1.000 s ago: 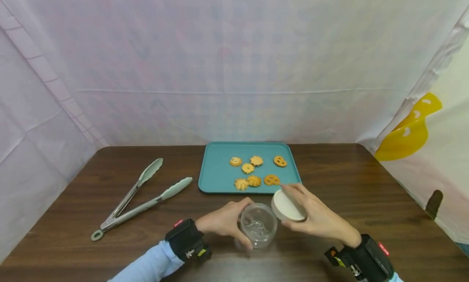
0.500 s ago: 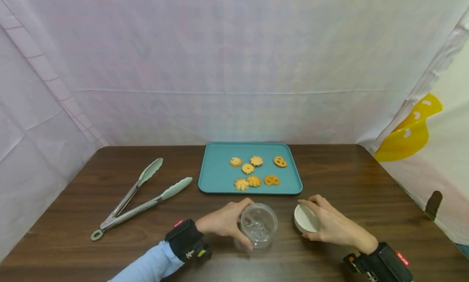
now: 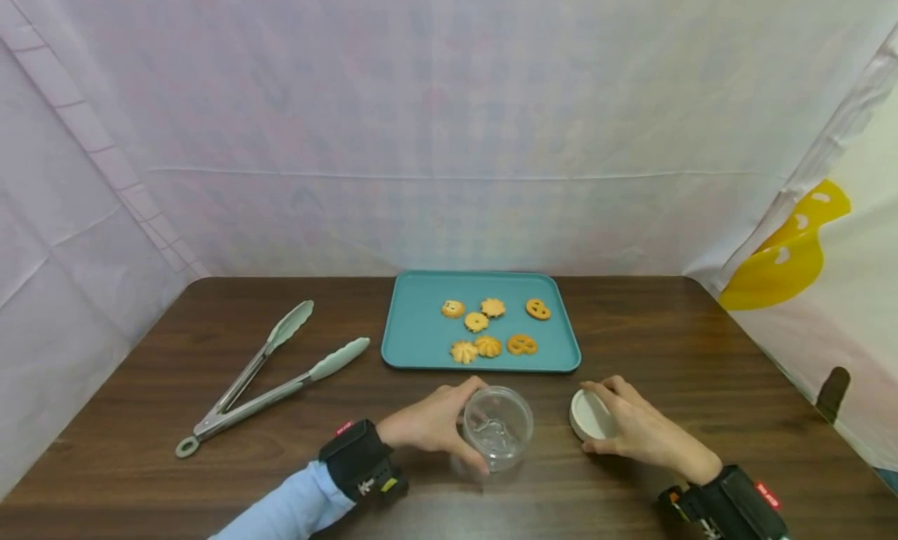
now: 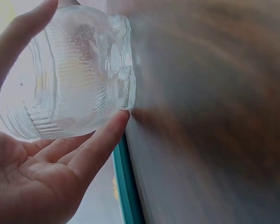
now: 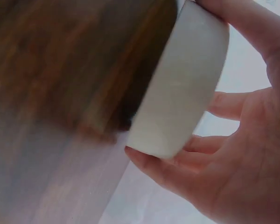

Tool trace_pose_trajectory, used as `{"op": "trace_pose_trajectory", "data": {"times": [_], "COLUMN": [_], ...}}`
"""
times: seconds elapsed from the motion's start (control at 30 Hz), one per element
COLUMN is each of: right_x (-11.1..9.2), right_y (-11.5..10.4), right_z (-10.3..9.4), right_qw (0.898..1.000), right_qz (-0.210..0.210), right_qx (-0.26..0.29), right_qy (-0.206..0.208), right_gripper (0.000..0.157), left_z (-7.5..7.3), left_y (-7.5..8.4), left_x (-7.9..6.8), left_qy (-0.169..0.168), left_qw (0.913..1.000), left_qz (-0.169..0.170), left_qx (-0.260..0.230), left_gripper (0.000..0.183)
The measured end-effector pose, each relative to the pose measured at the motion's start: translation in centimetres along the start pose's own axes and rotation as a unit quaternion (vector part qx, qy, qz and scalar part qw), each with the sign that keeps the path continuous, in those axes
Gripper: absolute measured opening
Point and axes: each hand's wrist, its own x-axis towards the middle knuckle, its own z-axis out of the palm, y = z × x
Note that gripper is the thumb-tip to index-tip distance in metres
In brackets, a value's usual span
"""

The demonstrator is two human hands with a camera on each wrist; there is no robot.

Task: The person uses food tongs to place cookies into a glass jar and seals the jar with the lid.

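Note:
A clear glass jar (image 3: 499, 427) stands upright on the table with its mouth uncovered. My left hand (image 3: 438, 425) grips it from the left, thumb on the near side and fingers on the far side. In the left wrist view, the ribbed wall of the jar (image 4: 77, 74) sits between thumb and fingers, its base on the wood. To the right, my right hand (image 3: 641, 431) holds a round white lid (image 3: 592, 415) by its edge. Seen from the right wrist, the lid (image 5: 179, 84) is close over the tabletop, pinched between thumb and fingertips.
Behind the jar lies a teal tray (image 3: 414, 353) bearing several cookies (image 3: 487, 346), some pretzel-shaped. Spread tongs (image 3: 263, 392) with pale green tips lie at the left of the brown wooden table (image 3: 673, 330). A pale curtain (image 3: 435, 135) hangs behind.
My right hand has carried the lid to the right, away from the jar, and lowered it toward the table. The left hand and jar have stayed in place.

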Motion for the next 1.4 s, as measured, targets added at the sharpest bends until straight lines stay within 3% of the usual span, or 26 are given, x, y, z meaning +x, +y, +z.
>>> {"op": "trace_pose_trajectory", "data": {"times": [0.23,0.43,0.53,0.77,1.07,1.23,1.4], "right_x": [0.1,0.3,0.6,1.7,3.1,3.5,3.6], "right_y": [-0.2,-1.7,-3.2,-5.8,-7.4,-7.7,-7.7], "right_z": [0.1,0.2,0.6,2.0,3.0,3.5,3.7], "right_qw": [1.000,0.999,0.998,0.989,0.985,0.985,0.983], "right_qz": [0.013,0.006,-0.012,-0.084,-0.081,-0.079,-0.092], "right_qx": [0.010,0.005,0.038,0.118,0.151,0.143,0.145], "right_qy": [-0.007,0.033,0.042,0.021,0.021,0.055,0.068], "right_gripper": [0.080,0.088,0.089,0.097,0.109,0.096,0.082], "left_z": [0.1,0.1,0.2,0.3,0.3,0.4,-0.5], "left_y": [0.1,0.1,0.1,0.1,0.0,0.0,-0.1], "left_x": [0.1,0.1,0.0,0.2,0.4,0.5,-0.2], "left_qy": [0.004,0.001,0.002,0.000,0.017,0.020,0.005], "left_qw": [1.0000,1.0000,1.0000,1.0000,0.9996,0.9994,0.9991], "left_qz": [-0.003,-0.002,0.001,-0.004,-0.016,-0.014,-0.027], "left_qx": [0.001,-0.002,0.003,0.001,0.016,0.026,-0.031], "left_gripper": [0.076,0.075,0.075,0.077,0.081,0.082,0.086]}}
